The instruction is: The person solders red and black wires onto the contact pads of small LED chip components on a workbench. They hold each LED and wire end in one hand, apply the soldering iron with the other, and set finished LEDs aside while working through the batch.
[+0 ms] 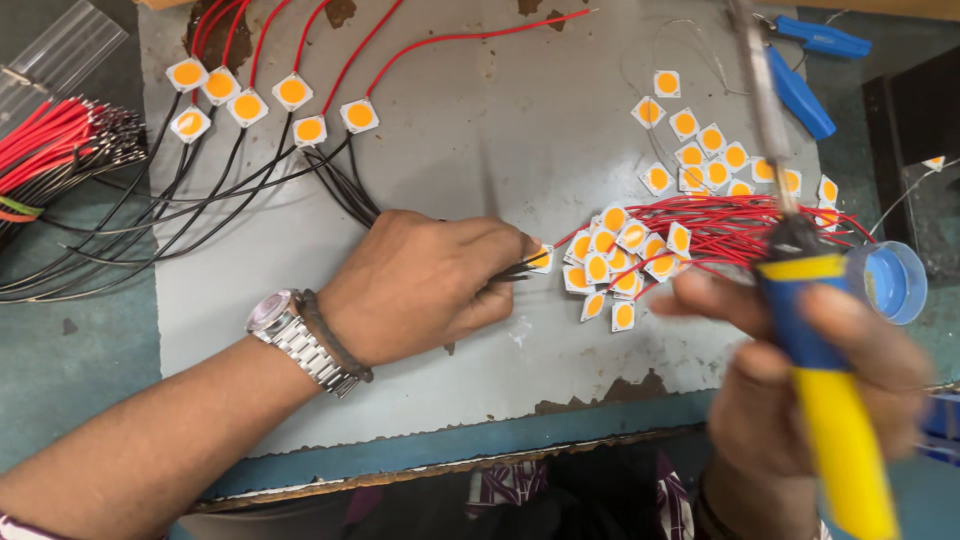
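the left hand (425, 285) lies on the grey work mat (470, 120), fingers pinched on tweezers (512, 270) that hold a small square led chip (541, 259). the right hand (800, 380), blurred, is closed around a blue-and-yellow soldering iron (815, 330). between the hands sits a pile of red-wired chips (625, 260).

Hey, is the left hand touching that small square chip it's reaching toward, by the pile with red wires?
Touching. In the head view the left hand pinches black wires, and its fingertips press directly on the edge of the square chip, with no gap visible.
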